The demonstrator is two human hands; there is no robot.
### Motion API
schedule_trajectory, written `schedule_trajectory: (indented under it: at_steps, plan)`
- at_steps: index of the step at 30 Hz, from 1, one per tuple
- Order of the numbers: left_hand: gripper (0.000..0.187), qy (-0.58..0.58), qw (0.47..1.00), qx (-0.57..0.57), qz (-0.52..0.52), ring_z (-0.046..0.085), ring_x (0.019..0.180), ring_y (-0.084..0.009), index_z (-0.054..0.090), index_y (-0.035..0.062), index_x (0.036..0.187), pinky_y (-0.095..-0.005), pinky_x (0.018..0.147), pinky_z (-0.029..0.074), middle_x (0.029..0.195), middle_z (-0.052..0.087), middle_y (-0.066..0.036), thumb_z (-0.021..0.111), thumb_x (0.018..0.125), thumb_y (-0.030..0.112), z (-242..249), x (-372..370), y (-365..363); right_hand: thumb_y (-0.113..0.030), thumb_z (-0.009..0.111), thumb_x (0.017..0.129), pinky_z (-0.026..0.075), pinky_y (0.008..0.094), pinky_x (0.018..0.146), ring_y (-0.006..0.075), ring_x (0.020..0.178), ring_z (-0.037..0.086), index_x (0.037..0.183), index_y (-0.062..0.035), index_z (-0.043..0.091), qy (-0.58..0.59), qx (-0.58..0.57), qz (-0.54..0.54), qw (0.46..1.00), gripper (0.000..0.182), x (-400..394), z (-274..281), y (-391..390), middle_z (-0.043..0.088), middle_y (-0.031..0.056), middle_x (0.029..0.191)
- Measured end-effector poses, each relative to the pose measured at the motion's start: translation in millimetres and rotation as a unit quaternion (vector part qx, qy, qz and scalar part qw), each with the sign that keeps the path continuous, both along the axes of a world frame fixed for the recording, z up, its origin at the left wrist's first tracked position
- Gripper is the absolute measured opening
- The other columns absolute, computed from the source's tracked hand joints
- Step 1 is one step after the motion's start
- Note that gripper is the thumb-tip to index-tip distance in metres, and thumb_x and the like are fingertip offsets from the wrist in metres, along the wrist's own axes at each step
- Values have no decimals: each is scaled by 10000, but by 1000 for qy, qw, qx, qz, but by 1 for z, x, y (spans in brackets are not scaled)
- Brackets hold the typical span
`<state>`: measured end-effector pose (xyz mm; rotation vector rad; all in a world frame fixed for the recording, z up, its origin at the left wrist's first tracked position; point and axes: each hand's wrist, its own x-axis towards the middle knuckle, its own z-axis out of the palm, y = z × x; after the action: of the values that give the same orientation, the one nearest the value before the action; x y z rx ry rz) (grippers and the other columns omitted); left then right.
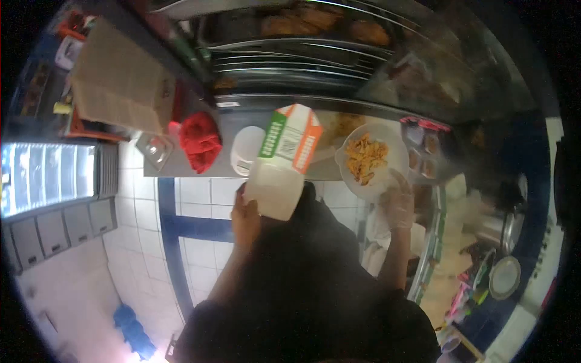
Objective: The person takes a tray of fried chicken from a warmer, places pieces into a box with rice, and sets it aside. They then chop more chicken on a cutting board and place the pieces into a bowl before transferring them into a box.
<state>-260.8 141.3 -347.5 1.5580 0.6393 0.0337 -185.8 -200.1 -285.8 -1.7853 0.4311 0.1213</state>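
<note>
My left hand [246, 216] is closed on the lower edge of a white paper carton [275, 190]. Green and orange printed panels show at the carton's far end, and it is tilted over the counter's front edge. My right hand [396, 204], in a clear plastic glove, grips the near rim of a white bowl [396, 151]; its fingers are partly blurred. Golden-brown fried pieces [365, 158] lie in the bowl. Just left of the carton stands a white round tub [247, 145].
A red cloth [200, 141] lies on the metal counter [225, 130]. Behind it rises a rack [296, 60] with trays of browned food. Small cups [430, 144] stand right of the bowl. A large cardboard box [124, 75] sits at the upper left.
</note>
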Motion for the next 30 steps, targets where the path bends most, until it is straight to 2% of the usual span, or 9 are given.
schedule_trajectory:
  at_steps: [1,5,9,11,15,18,21,24,30]
  plan:
    - [463,-76,967,198,-143,601,1137,-284,508,11,1344,-376,983,456,1181,640,-179,437,892,73,-33,12,-14,-119,553,916,434,240,456,101,500,538,1319,-19,507,-31,28,-49,998,418,-6,7,-9,629,77,676]
    - [510,28,973,23,-228,681,685,-272,458,60,1396,-390,596,563,969,670,-200,401,891,92,-17,73,-100,-70,524,910,439,276,451,106,507,540,1310,-11,516,-99,45,-107,988,404,-24,32,-24,634,62,771]
    - [511,-2,958,-138,-251,649,579,-208,434,56,1407,-333,501,549,850,661,-172,380,901,95,-48,99,-166,-61,518,906,463,313,453,152,486,553,1347,-26,495,-125,-71,-94,985,443,-22,-40,-64,643,104,768]
    - [503,30,934,-197,-296,640,566,-191,416,44,1412,-324,483,546,811,650,-145,362,916,108,-53,106,-181,-105,554,902,488,368,440,222,453,573,1421,-74,431,-371,-483,-3,793,534,-1,-57,-55,617,121,631]
    - [494,63,925,-230,-294,629,554,-181,422,38,1405,-310,481,535,810,652,-137,361,922,119,-73,117,-193,-221,613,888,504,443,450,288,482,612,1521,-127,273,-120,-632,57,764,725,-10,-46,-37,598,110,576]
    - [462,96,913,-270,-291,629,554,-173,447,47,1379,-287,485,524,810,654,-127,379,931,130,-75,117,-185,-151,624,882,505,507,543,394,564,610,1490,-128,315,-136,-602,43,786,683,-9,-39,-37,611,186,651]
    - [388,98,909,-252,-317,629,559,-166,483,50,1325,-274,496,520,807,656,-115,407,961,160,-72,121,-181,-146,639,870,495,510,525,399,535,601,1494,-129,299,-205,-621,19,756,710,-6,-26,-39,603,202,623]
    - [327,49,916,-253,-307,633,565,-164,507,47,1271,-274,497,523,807,657,-108,423,992,195,-72,120,-177,-156,684,830,507,423,466,293,467,587,1504,-117,305,-205,-677,38,705,774,-5,-23,-45,594,98,588]
    - [328,76,919,-269,-279,633,559,-160,511,50,1280,-273,498,527,811,656,-108,383,1020,206,-94,125,-161,-109,666,843,522,410,515,309,494,584,1480,-61,316,-212,-635,-3,743,728,-5,-11,-37,629,145,695]
